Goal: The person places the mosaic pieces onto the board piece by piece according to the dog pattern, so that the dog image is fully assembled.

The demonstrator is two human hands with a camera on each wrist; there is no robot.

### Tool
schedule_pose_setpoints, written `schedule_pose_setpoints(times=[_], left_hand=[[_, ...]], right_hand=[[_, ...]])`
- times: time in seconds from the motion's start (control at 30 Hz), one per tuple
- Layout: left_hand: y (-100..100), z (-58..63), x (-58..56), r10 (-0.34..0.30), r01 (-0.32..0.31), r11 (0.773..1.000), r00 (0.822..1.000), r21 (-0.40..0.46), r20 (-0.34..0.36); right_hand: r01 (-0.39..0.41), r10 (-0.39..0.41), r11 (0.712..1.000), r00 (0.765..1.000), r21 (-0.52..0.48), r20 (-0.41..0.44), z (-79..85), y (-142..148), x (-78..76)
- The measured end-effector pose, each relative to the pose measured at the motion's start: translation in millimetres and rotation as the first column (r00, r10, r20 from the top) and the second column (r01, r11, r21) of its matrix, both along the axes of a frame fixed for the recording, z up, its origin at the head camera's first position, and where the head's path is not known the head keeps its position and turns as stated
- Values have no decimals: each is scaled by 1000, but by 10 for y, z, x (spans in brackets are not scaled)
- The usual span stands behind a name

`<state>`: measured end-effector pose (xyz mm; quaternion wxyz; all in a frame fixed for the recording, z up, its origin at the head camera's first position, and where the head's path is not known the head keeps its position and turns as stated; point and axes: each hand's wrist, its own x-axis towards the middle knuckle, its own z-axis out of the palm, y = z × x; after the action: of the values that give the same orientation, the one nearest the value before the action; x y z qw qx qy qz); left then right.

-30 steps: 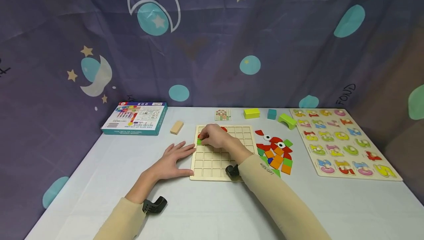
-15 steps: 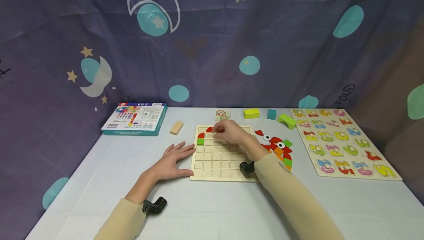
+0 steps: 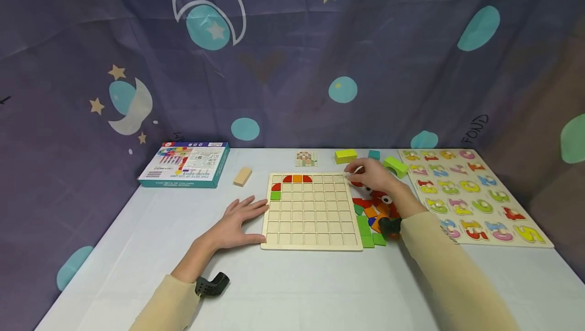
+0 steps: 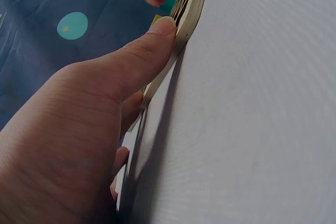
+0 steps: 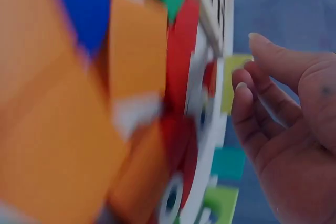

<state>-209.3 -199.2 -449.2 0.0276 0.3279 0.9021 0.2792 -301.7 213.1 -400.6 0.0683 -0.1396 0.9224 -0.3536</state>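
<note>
A wooden grid board point(image 3: 315, 247) lies flat on the table. In its upper left cells sit an orange square tile point(image 3: 297, 178) between two red rounded tiles, another red tile point(image 3: 276, 187), and a green square tile point(image 3: 275, 196). My left hand point(image 3: 237, 223) is spread at the board's left side; its thumb point(image 4: 163, 27) rests against the edge in the left wrist view. Beyond the board's upper right corner, my right hand point(image 3: 372, 174) hovers over loose tiles with fingers loosely bent. Nothing shows between its thumb and fingertips in the right wrist view.
Loose red, orange, green and blue tiles point(image 3: 364, 226) lie along the board's right side. Behind are a small pattern card point(image 3: 306, 158), a yellow block point(image 3: 346, 156) and a green arch point(image 3: 395, 166). A number puzzle point(image 3: 493, 219) lies right; a box point(image 3: 183, 166) and wooden block point(image 3: 242, 176) left.
My right hand has moved right, from the board's upper left cells to beyond its right edge, uncovering the orange tile in the top row. My left hand stays in place.
</note>
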Motion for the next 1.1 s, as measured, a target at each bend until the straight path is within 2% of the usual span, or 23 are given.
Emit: schedule_pose_setpoints(times=[0.2, 0.47, 0.57, 0.8, 0.97, 1.1], left_hand=[[-2, -5, 0, 1, -1, 1000, 1000, 7, -2], [-12, -29, -7, 2, -2, 1000, 1000, 8, -9], [-11, -27, -9, 1, -1, 1000, 1000, 7, -10], [2, -16, 2, 6, -6, 1000, 1000, 3, 0], [3, -12, 4, 6, -6, 1000, 1000, -1, 1], [0, -7, 0, 5, -5, 1000, 1000, 2, 2]], right_hand=[[17, -17, 998, 1000, 58, -5, -49, 211, 19], [31, -37, 991, 998, 130, 42, -89, 225, -2], [24, -28, 990, 999, 138, 31, -86, 214, -6], [-44, 43, 995, 999, 87, 9, -49, 164, 23], [-56, 55, 998, 998, 19, 25, 14, 101, 12], [-107, 107, 994, 994, -18, 2, 81, -5, 30]])
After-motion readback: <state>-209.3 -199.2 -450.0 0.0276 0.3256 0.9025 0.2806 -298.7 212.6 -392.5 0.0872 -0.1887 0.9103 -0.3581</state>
